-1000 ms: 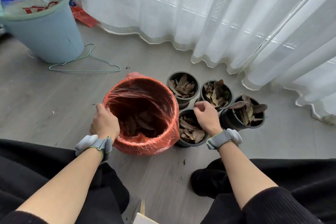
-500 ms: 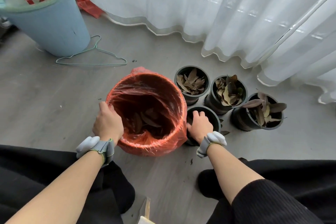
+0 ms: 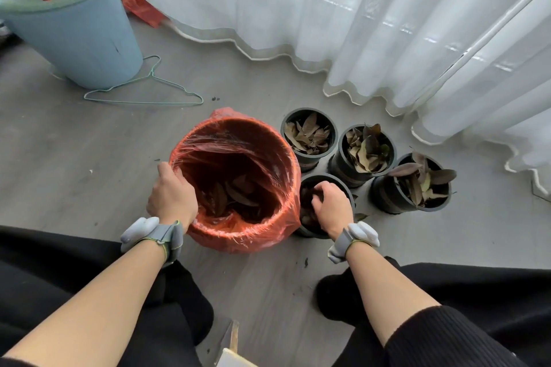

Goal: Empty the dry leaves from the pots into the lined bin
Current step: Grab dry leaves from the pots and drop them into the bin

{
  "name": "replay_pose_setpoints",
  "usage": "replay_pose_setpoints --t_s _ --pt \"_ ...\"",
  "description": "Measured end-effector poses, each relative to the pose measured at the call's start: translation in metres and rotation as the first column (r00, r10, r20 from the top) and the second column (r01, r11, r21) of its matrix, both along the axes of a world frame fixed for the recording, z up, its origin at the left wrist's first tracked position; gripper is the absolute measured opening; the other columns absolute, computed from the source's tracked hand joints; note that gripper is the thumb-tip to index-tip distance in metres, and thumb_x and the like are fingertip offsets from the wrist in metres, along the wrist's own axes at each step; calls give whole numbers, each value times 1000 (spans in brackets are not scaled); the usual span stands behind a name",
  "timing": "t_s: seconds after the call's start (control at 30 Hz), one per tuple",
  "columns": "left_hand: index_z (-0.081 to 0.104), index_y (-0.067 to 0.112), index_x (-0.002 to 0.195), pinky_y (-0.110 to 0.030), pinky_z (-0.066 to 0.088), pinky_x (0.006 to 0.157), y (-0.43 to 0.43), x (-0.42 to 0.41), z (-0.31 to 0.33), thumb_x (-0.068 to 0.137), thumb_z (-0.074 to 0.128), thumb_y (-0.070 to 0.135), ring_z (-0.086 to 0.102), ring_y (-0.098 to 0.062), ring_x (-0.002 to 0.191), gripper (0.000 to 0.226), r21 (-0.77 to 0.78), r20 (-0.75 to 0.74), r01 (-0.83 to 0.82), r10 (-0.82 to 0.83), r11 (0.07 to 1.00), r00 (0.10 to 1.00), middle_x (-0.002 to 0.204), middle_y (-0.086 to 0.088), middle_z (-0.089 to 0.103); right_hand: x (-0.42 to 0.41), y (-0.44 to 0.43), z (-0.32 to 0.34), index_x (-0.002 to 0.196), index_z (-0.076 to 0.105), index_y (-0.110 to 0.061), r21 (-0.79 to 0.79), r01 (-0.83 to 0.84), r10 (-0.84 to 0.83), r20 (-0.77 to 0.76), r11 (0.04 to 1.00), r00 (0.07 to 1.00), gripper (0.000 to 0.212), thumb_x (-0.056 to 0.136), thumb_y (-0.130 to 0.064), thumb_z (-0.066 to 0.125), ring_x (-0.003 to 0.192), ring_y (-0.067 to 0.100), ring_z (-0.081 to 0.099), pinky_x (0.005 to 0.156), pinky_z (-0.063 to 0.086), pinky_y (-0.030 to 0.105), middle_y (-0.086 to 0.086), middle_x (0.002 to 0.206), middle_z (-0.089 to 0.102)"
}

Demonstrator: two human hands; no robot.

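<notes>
Your right hand (image 3: 332, 207), fingers curled down into the nearest pot (image 3: 328, 177) and apparently clutching leaves (image 3: 305, 202), lies just right of the bin (image 3: 244, 237) at frame centre, whose left rim your left hand (image 3: 173, 198) grips.

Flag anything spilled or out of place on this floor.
A dry leaf lies on the floor beside the nearest pot, outside the lined bin. Dark crumbs dot the floor nearby. A wire hanger lies flat by the blue bucket, an odd spot for it.
</notes>
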State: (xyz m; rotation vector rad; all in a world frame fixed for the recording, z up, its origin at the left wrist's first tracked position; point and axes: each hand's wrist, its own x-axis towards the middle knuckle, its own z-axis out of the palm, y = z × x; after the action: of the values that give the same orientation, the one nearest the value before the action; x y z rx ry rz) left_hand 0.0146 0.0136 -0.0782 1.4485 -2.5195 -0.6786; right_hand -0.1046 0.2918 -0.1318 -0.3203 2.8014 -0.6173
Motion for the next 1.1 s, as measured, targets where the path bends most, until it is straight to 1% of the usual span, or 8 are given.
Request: replay_pose_setpoints --t_s 0.17,0.23,0.4,0.43,0.5,0.57,0.87,1.1 --pt "35 11 99 -44 33 65 0 1 0 102 31 28 56 -49 84 18 9 9 16 -16 1000 1000 97 -29 61 4 15 15 101 66 -13 -213 97 -109 -47 972 993 14 89 -17 62 84 13 60 84 51 33 -4 87 66" --pt "36 9 102 -44 33 65 1 1 1 102 31 27 56 -49 86 19 12 9 15 -15 1000 1000 98 -30 60 4 18 22 98 67 -14 -287 126 -144 -42 950 989 9 90 -18 63 81 13 63 80 52 30 -4 86 68" --pt "37 8 102 -44 33 65 1 4 3 102 31 27 56 -49 86 20 13 12 22 -22 1000 1000 99 -30 59 6 23 34 91 63 -24 -351 150 -158 4 924 987 4 90 -21 65 72 5 64 66 45 5 -8 81 67" --pt "37 7 103 -45 33 65 1 4 3 102 31 26 56 -50 86 20 15 13 25 -25 1000 1000 99 -30 60 8 24 35 90 63 -24 -368 173 -173 34 914 984 4 90 -20 65 68 5 66 66 50 9 -7 80 68" --pt "37 6 104 -45 34 66 1 4 4 102 32 25 56 -51 88 20 21 13 31 -32 999 999 100 -32 60 11 28 38 91 64 -20 -418 249 -224 110 873 968 2 90 -20 66 61 10 69 67 61 29 -4 80 70" --pt "38 6 104 -45 34 67 2 3 4 102 32 25 57 -51 88 20 23 15 31 -32 999 999 100 -32 60 10 32 44 93 64 -19 -454 299 -259 149 840 954 3 91 -19 66 60 12 71 67 62 39 0 83 71" --pt "37 7 103 -45 34 66 3 3 5 100 33 23 57 -50 87 16 30 19 30 -30 999 999 99 -30 60 -6 15 116 99 64 -12 -704 365 -273 246 609 930 9 92 -17 66 74 20 74 68 61 27 13 96 72" --pt "36 10 100 -44 35 65 3 3 4 102 32 26 57 -49 86 17 28 12 44 -44 999 999 98 -28 61 10 -58 163 101 66 -9 -767 144 -68 130 625 989 15 91 -19 68 73 18 74 70 62 36 5 92 73"
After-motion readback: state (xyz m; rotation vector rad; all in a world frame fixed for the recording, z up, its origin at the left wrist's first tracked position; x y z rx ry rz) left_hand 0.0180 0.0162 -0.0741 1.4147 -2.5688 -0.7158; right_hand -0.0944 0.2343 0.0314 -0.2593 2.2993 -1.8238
